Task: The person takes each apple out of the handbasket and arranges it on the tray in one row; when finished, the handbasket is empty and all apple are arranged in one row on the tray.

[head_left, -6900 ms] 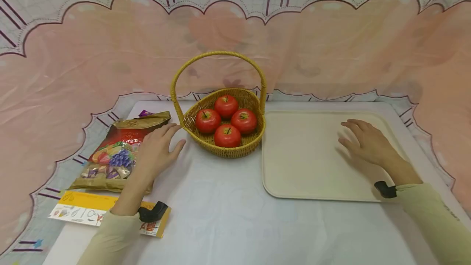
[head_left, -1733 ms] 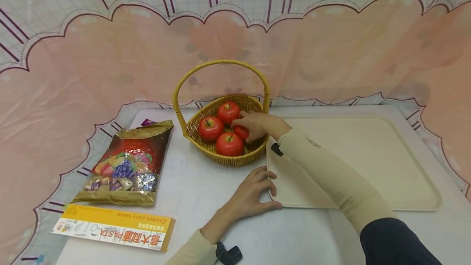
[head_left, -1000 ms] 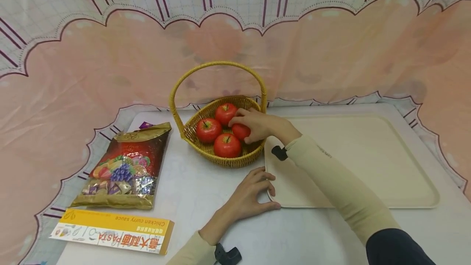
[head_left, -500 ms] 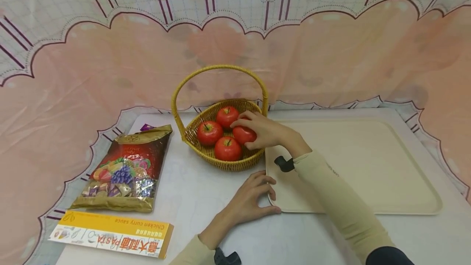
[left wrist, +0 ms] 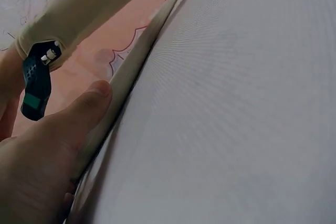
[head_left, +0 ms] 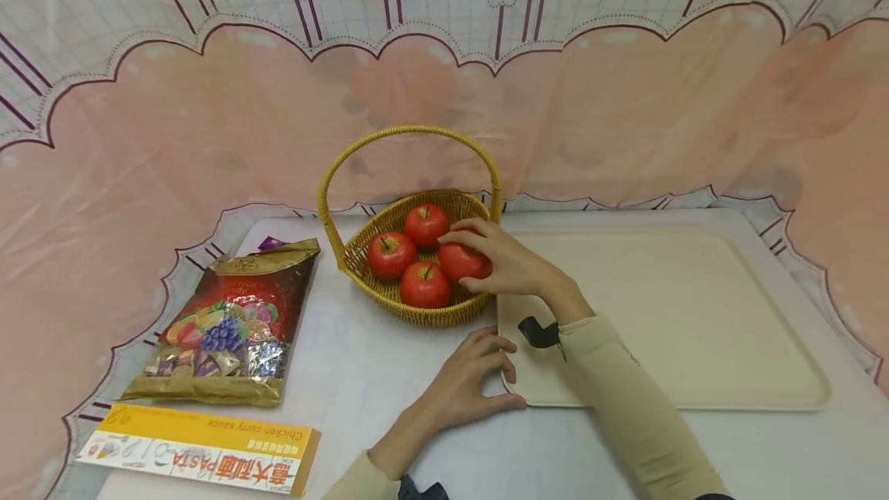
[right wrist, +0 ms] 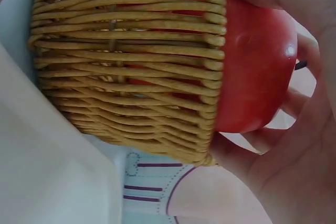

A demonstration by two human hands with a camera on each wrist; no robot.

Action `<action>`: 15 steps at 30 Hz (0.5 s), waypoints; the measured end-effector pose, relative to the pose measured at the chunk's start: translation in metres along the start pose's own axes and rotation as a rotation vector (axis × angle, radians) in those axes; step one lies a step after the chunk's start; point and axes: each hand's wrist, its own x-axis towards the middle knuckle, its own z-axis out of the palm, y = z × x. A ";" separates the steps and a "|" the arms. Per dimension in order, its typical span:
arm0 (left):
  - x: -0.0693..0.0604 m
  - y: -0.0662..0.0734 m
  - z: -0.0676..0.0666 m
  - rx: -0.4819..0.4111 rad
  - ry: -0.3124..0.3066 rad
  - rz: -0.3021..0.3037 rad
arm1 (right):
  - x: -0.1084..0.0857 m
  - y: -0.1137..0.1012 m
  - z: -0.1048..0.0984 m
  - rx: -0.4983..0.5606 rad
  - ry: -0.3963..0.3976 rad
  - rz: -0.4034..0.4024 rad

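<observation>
In the head view a yellow wicker basket (head_left: pixel 434 316) holds several red apples (head_left: pixel 425 285). The right hand (head_left: pixel 510 261) grips one apple (head_left: pixel 464 259) at the basket's right side. The right wrist view shows this apple (right wrist: pixel 257 66) partly above the basket rim (right wrist: pixel 212 77), with the fingers and thumb of the right hand (right wrist: pixel 299 129) around it. The left hand (head_left: pixel 465 388) rests at the near left corner of a cream tray (head_left: pixel 667 315), fingers bent over its edge. In the left wrist view the left thumb (left wrist: pixel 97 95) touches the tray's edge (left wrist: pixel 126 72).
A red and gold candy bag (head_left: pixel 222 322) lies at the left of the white table, with a yellow and white pasta box (head_left: pixel 201 446) in front of it. A patterned pink cloth (head_left: pixel 625 122) hangs behind the table. The right forearm (head_left: pixel 625 400) crosses above the tray.
The right hand has moved from over the tray to the basket, and its gripped apple has risen slightly. The left hand has moved from beside the candy bag to the tray's corner.
</observation>
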 end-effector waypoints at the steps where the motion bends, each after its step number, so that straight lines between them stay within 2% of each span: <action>1: 0.000 0.000 0.000 0.000 0.000 -0.003 | -0.001 0.001 0.001 0.009 0.008 -0.005; 9: 0.000 0.000 0.001 -0.026 0.000 -0.018 | -0.008 0.007 0.006 0.136 0.076 0.008; 15: -0.002 0.003 0.002 -0.032 -0.011 -0.029 | -0.013 0.011 0.011 0.175 0.104 0.002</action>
